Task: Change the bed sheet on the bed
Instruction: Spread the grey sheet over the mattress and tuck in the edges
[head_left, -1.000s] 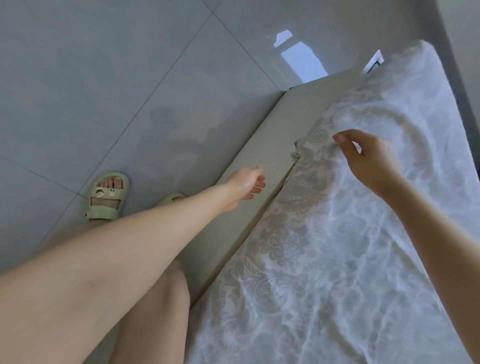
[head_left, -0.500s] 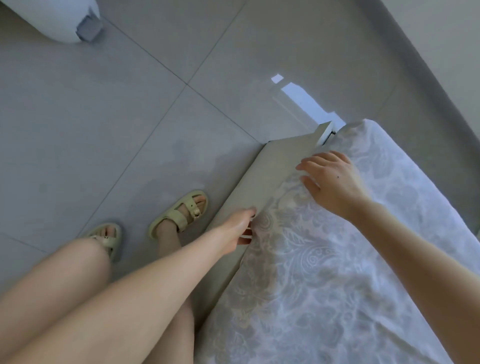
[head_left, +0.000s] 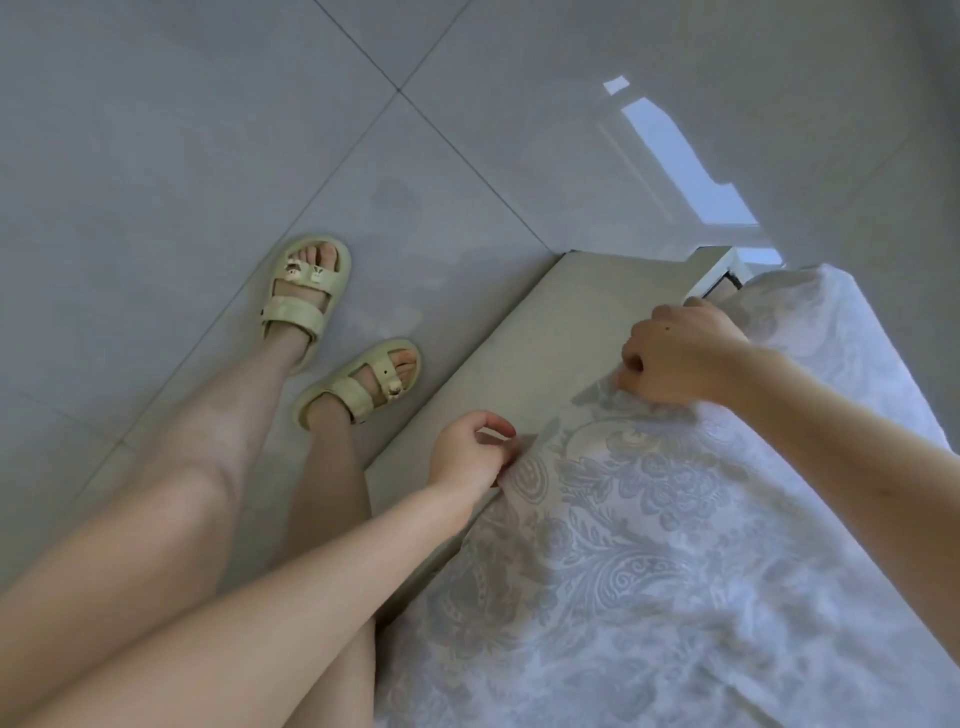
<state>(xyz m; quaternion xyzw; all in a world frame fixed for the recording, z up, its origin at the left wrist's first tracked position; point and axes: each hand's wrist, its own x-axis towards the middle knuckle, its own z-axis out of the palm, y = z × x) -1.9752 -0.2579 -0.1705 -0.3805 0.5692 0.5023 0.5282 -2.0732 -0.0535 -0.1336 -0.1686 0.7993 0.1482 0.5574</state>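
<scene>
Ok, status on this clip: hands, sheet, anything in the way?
Left hand pinches sheet edge. Right hand grips it nearer the corner. Sheet lies wrinkled on bed. Nothing blocking.

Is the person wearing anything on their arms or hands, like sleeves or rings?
No. The left arm and right arm are bare, no sleeves in view. The left hand and right hand show no gloves, rings or watch. One tiny dark spot marks the right hand's back.

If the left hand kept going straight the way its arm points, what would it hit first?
Likely the white floral-patterned bed sheet, whose edge the left hand now pinches. Beyond that is the right hand, gripping the same edge. Depth is hard to judge.
</scene>
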